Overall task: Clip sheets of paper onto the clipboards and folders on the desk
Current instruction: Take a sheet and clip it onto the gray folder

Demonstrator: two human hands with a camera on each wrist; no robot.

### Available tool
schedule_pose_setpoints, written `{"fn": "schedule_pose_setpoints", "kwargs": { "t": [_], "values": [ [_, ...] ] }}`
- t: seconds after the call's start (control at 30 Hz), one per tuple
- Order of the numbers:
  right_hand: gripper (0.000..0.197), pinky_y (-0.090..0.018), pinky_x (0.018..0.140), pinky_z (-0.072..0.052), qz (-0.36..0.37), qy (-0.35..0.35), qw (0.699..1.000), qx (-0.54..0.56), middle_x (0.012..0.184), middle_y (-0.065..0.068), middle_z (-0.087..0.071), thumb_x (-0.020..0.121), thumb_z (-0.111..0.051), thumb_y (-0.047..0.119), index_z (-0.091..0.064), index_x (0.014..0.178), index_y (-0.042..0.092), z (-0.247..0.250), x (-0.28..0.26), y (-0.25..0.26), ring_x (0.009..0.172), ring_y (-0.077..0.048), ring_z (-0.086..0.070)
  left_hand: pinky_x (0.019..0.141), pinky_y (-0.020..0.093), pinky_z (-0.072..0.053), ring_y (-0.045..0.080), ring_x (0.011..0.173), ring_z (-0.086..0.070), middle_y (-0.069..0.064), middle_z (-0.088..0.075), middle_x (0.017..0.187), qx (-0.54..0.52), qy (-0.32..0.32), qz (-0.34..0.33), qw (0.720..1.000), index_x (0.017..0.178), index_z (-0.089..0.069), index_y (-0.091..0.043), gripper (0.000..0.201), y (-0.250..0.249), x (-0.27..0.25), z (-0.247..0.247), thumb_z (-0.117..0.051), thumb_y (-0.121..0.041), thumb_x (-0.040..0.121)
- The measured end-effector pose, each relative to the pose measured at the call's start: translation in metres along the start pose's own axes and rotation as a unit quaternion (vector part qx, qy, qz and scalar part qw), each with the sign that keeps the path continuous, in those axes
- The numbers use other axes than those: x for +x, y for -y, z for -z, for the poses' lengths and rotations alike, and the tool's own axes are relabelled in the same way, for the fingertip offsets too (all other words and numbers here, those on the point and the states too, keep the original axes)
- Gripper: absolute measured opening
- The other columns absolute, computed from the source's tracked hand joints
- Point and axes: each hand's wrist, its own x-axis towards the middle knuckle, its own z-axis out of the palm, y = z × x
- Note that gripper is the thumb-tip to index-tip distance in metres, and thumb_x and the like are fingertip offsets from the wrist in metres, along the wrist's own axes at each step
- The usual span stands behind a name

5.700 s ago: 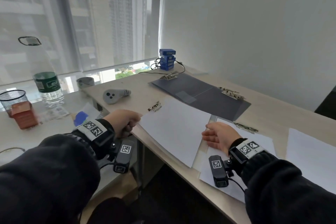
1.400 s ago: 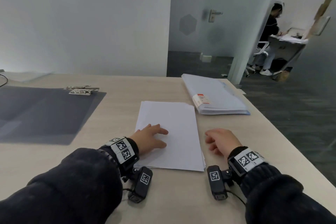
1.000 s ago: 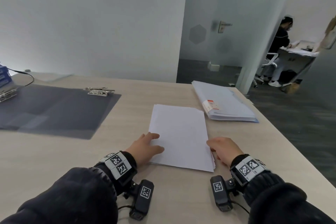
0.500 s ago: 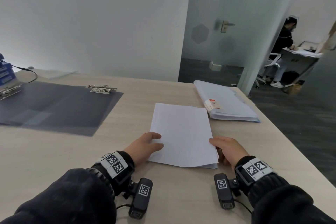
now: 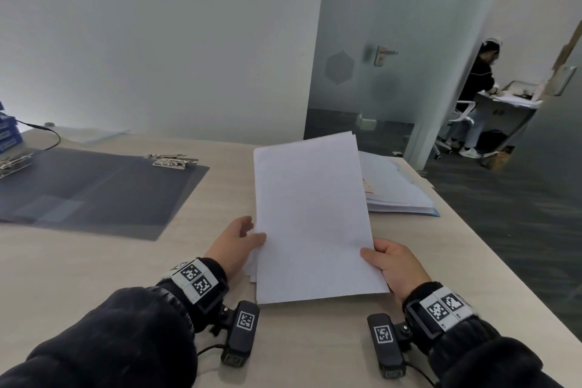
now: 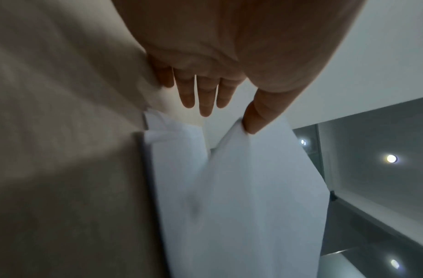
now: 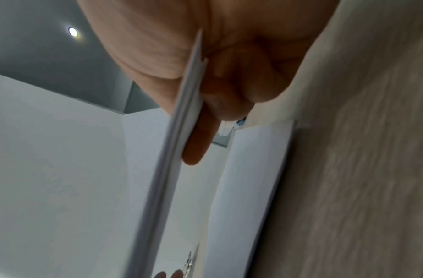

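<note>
**Dark sleeves, tagged wrists**

Both arms wear black sleeves [image 5: 104, 340] with ribbed knit cuffs. Each wrist carries a black band [image 5: 201, 280] topped with white tiles printed in black square codes. A small black camera block [image 5: 241, 335] juts from each band, bearing its own code sticker, with a thin black cable [image 5: 204, 351] trailing from it.

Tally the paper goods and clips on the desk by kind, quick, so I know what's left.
Lifted sheets in both hands: 1 bundle
Sheets left lying on the desk beneath it: 1 small pile
White paper stack far right: 1
Dark open folder: 1
Metal clips: 2
Total: 6
</note>
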Motion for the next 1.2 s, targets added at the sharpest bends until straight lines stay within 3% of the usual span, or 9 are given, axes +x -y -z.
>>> {"fn": "schedule_pose_setpoints", "kwargs": {
  "t": [0.13, 0.2, 0.33, 0.5, 0.63, 0.8, 0.93, 1.07, 1.2],
  "values": [
    [0.022, -0.048, 0.092, -0.055, 0.031, 0.025, 0.999, 0.036, 0.107, -0.014, -0.076, 0.096, -0.057, 0.001, -0.074, 0.107, 0.010, -0.012, -0.006, 0.011, 0.097, -0.032, -0.072, 0.087, 0.036, -0.052, 0.022, 0.102, -0.070, 0.006, -0.072, 0.119, -0.143, 0.002, -0.019, 0.990, 0.134, -0.057, -0.011, 0.036, -0.020, -0.005, 0.007, -0.054, -0.007, 0.098],
    [0.025, -0.049, 0.091, -0.053, 0.056, 0.032, 0.998, 0.025, 0.107, -0.008, -0.077, 0.096, -0.056, 0.000, -0.072, 0.111, 0.013, -0.021, -0.007, 0.019, 0.096, -0.027, -0.072, 0.081, 0.038, -0.056, 0.025, 0.096, -0.073, 0.011, -0.075, 0.113, -0.188, 0.002, -0.039, 0.981, 0.122, -0.065, -0.011, 0.029, -0.032, -0.008, 0.013, -0.050, -0.002, 0.098],
    [0.032, -0.047, 0.087, -0.054, 0.096, 0.038, 0.994, 0.046, 0.105, -0.004, -0.077, 0.096, -0.053, -0.004, -0.067, 0.113, 0.018, -0.036, -0.005, 0.041, 0.091, -0.022, -0.073, 0.090, 0.043, -0.055, 0.029, 0.103, -0.071, 0.008, -0.075, 0.112, -0.192, -0.016, -0.111, 0.975, 0.113, -0.068, -0.019, 0.028, -0.063, -0.017, 0.025, -0.057, -0.014, 0.088],
    [0.028, -0.039, 0.079, -0.059, 0.125, 0.040, 0.988, 0.087, 0.106, -0.003, -0.077, 0.096, -0.054, -0.001, -0.067, 0.113, 0.016, -0.044, -0.001, 0.062, 0.091, -0.020, -0.073, 0.085, 0.039, -0.056, 0.024, 0.102, -0.070, 0.005, -0.074, 0.114, -0.198, -0.026, -0.158, 0.967, 0.119, -0.064, -0.020, 0.031, -0.079, -0.018, 0.035, -0.061, -0.016, 0.088],
    [0.023, -0.040, 0.082, -0.057, 0.109, 0.033, 0.989, 0.096, 0.106, -0.008, -0.077, 0.094, -0.059, 0.001, -0.070, 0.110, 0.013, -0.047, -0.004, 0.056, 0.094, -0.025, -0.072, 0.081, 0.037, -0.055, 0.024, 0.099, -0.072, 0.006, -0.075, 0.111, -0.195, -0.012, -0.138, 0.971, 0.117, -0.065, -0.017, 0.022, -0.061, -0.019, 0.030, -0.059, -0.014, 0.096],
    [0.023, -0.034, 0.076, -0.058, 0.100, 0.028, 0.991, 0.085, 0.104, -0.005, -0.077, 0.094, -0.059, 0.001, -0.069, 0.110, 0.015, -0.051, -0.010, 0.049, 0.090, -0.021, -0.074, 0.087, 0.040, -0.055, 0.026, 0.101, -0.072, 0.001, -0.077, 0.105, -0.163, -0.015, -0.112, 0.980, 0.110, -0.068, -0.021, 0.018, -0.039, -0.019, 0.020, -0.056, -0.013, 0.099],
    [0.023, -0.038, 0.080, -0.059, 0.100, 0.039, 0.991, 0.074, 0.106, -0.005, -0.077, 0.095, -0.058, 0.004, -0.069, 0.112, 0.015, -0.054, -0.011, 0.051, 0.093, -0.022, -0.073, 0.089, 0.045, -0.056, 0.031, 0.102, -0.071, 0.005, -0.077, 0.107, -0.179, -0.032, -0.114, 0.977, 0.112, -0.067, -0.019, 0.019, -0.041, -0.018, 0.027, -0.056, -0.014, 0.097],
    [0.023, -0.034, 0.075, -0.057, 0.090, 0.050, 0.994, 0.029, 0.103, 0.000, -0.078, 0.098, -0.056, 0.007, -0.070, 0.110, 0.021, -0.068, -0.011, 0.045, 0.092, -0.020, -0.074, 0.089, 0.042, -0.055, 0.028, 0.103, -0.071, 0.005, -0.076, 0.109, -0.209, -0.050, -0.115, 0.970, 0.114, -0.066, -0.019, 0.020, -0.049, -0.021, 0.043, -0.055, -0.018, 0.098],
    [0.022, -0.034, 0.076, -0.055, 0.078, -0.002, 0.997, 0.021, 0.099, 0.000, -0.078, 0.098, -0.055, 0.006, -0.071, 0.102, 0.020, -0.081, -0.003, 0.035, 0.090, -0.020, -0.074, 0.092, 0.043, -0.055, 0.022, 0.099, -0.072, -0.002, -0.076, 0.105, -0.052, -0.033, -0.084, 0.995, 0.109, -0.069, -0.022, 0.031, -0.051, -0.020, 0.073, -0.049, -0.044, 0.101]
  ]
}}
